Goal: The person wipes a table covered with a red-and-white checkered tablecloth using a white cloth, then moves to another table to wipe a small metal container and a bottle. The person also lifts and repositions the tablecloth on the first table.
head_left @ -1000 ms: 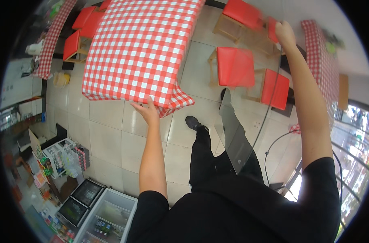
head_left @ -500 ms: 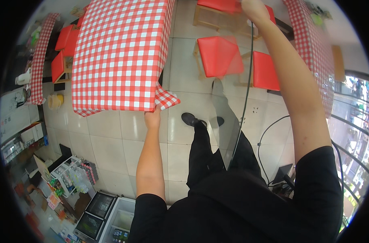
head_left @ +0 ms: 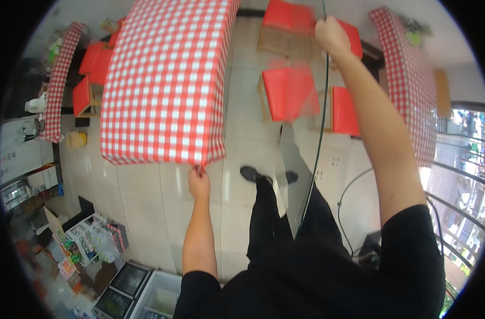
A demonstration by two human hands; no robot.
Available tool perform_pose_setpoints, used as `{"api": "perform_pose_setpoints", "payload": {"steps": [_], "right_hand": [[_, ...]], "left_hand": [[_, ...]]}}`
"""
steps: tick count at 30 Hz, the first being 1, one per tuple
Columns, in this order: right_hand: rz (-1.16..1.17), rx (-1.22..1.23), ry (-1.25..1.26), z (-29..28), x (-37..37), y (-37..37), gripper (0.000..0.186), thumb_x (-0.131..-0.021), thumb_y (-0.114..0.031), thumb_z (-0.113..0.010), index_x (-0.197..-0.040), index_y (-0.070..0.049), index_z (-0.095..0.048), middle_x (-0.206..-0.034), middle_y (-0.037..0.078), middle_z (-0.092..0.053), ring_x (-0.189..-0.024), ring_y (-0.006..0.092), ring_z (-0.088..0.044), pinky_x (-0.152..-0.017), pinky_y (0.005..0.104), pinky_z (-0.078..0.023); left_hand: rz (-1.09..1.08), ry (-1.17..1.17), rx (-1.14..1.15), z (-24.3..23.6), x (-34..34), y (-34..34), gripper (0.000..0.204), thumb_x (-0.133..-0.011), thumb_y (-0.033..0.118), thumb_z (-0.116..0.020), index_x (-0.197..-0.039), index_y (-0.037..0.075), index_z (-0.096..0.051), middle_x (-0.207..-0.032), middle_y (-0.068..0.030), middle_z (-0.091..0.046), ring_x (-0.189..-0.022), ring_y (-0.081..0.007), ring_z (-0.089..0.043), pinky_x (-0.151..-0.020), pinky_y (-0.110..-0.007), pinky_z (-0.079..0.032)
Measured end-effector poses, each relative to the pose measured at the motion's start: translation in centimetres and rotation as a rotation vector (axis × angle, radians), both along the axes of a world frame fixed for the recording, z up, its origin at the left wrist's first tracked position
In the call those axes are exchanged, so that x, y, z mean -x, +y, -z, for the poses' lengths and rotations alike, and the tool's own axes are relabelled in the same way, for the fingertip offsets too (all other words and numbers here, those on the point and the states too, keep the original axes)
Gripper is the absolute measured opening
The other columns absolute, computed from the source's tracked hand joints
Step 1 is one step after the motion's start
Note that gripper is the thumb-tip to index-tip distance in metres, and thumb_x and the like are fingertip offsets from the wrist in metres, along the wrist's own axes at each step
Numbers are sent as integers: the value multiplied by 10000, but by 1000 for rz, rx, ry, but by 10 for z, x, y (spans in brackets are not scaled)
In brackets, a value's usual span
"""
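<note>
- Head view, far left: a narrow counter (head_left: pixel 59 90) under red-and-white check cloth, red stools (head_left: pixel 90 72) tucked between it and the next one, so the aisle stays passable.
- Lower left: shelves of small goods (head_left: pixel 88 242) and glass-topped freezer chests (head_left: pixel 130 295) along the floor edge, well apart from either hand.
- Centre left: large counter draped in a checked tablecloth (head_left: pixel 168 80), its near hem hanging over the edge.
- Left hand (head_left: pixel 199 183) raised to that hem, fingers closed in a pinch on the cloth's near corner, apparently to pull it taut and keep it from sliding.
- Centre: black trousers and dark shoes (head_left: pixel 250 173) on the pale tiled floor (head_left: pixel 146 212), standing just beside the counter's corner.
- Centre right: a clear glass sheet (head_left: pixel 295 159) held on edge, running from the legs up toward the raised arm; red stools (head_left: pixel 287 93) show blurred through it. Upright carry likely keeps it from flexing.
- Right hand (head_left: pixel 333 37) high up, fingers wrapped shut on the sheet's top edge to steady it.
- Far right: another checked counter (head_left: pixel 407 80), a cable on the floor (head_left: pixel 354 186), and a barred window (head_left: pixel 455 175).
</note>
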State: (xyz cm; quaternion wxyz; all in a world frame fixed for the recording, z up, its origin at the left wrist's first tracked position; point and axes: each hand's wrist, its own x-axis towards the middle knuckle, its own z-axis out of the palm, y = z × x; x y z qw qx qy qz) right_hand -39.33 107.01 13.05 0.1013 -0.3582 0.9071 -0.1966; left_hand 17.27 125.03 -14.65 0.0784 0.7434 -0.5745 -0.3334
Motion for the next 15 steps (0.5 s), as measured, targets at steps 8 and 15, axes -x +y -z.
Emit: {"api": "perform_pose_setpoints", "payload": {"steps": [8, 15], "right_hand": [[37, -17, 59, 4, -2, 5, 421, -1054, -363, -438, -1275, -37, -588, -1262, 282, -692, -1201, 465, -654, -1018, 566, -497], [56, 1, 51, -3, 4, 9, 416, -1062, -359, -439, -1291, -45, -588, -1219, 278, -706, -1170, 458, -669, -999, 561, -508]], "left_hand": [[-20, -30, 486, -69, 30, -54, 729, -885, 316, -767, -1478, 38, -446, -1587, -240, -366, -1484, -432, -356, -1189, -550, -354], [497, -235, 299, -92, 80, -128, 985, -911, 550, -731, -1646, 51, -304, -1748, -225, -135, -1625, -418, -100, -1303, -578, -123]]}}
